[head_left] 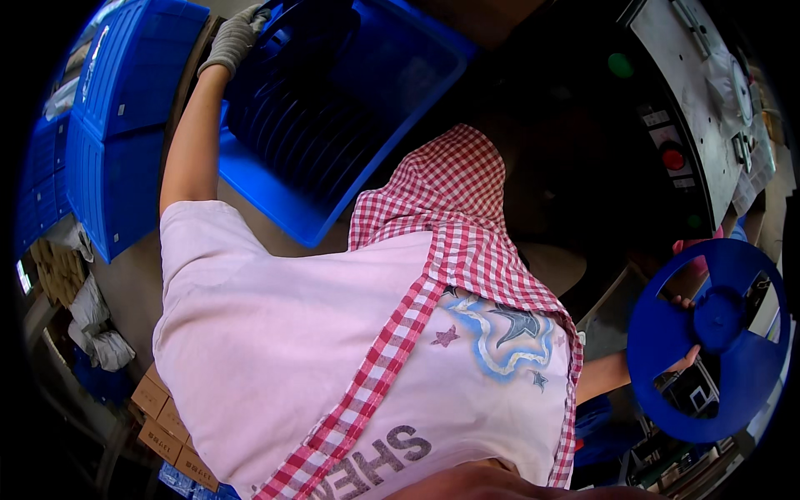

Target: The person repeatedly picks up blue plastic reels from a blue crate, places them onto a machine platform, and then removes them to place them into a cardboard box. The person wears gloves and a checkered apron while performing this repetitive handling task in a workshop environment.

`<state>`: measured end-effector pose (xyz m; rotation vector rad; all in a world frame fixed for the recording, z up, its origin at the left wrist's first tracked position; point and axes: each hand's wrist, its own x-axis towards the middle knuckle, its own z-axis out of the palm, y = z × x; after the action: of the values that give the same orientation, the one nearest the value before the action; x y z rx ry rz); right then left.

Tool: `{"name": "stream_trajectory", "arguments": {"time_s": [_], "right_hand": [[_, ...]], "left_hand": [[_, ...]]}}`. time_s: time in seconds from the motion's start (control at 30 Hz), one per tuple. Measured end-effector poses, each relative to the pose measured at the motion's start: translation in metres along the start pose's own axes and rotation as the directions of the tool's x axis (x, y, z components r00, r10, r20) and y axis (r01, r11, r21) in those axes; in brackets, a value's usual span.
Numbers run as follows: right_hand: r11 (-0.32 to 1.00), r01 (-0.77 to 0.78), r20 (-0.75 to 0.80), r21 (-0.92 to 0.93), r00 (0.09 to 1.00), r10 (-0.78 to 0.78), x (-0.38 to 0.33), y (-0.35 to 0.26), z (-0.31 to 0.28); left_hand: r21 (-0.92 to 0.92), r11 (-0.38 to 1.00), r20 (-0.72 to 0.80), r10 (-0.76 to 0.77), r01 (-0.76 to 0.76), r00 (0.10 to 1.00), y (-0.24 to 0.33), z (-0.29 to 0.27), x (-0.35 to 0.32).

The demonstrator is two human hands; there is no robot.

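At the right, a blue plastic reel (648, 358) with a round hub and wide openings is gripped by my bare right hand (685, 360). The fingers show through the openings beside the hub; the palm is hidden behind the reel. At the upper left, my left hand (232, 40) wears a grey knit glove and is closed at the edge of a dark blue reel (321, 29). Its fingertips are partly lost in shadow. Below that reel, a row of similar reels (292, 133) stands on edge, packed side by side in a blue plastic bin (293, 223).
Stacked blue crates (125, 167) stand at the far left, with cardboard boxes (171, 429) below them. A machine panel with a red button (672, 159) and a green light (621, 65) is at the right. My red checked apron (442, 179) hangs between the bin and machine.
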<state>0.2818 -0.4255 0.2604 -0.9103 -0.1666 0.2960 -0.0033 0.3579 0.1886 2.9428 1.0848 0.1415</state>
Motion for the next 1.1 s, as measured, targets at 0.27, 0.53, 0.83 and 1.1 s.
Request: {"name": "stream_trajectory", "arguments": {"time_s": [0.27, 0.53, 0.83, 1.1], "right_hand": [[1.000, 0.027, -0.032, -0.012, 0.999, -0.028, -0.004, 0.003, -0.002], [0.975, 0.219, -0.093, -0.023, 0.971, -0.220, -0.043, -0.022, -0.015], [0.927, 0.358, -0.203, -0.108, 0.905, -0.373, -0.100, -0.054, 0.005], [0.775, 0.426, -0.459, -0.466, 0.632, -0.624, -0.139, -0.059, 0.037]], "left_hand": [[0.031, 0.992, 0.019, -0.121, 0.121, 0.992, 0.052, 0.013, -0.015], [-0.192, 0.903, -0.438, 0.272, -0.385, 0.857, 0.249, -0.156, -0.002], [0.370, 0.888, 0.064, 0.269, -0.274, 0.961, 0.370, -0.157, 0.138], [0.386, 0.868, 0.233, 0.235, -0.312, 0.944, 0.384, -0.107, 0.195]]}}
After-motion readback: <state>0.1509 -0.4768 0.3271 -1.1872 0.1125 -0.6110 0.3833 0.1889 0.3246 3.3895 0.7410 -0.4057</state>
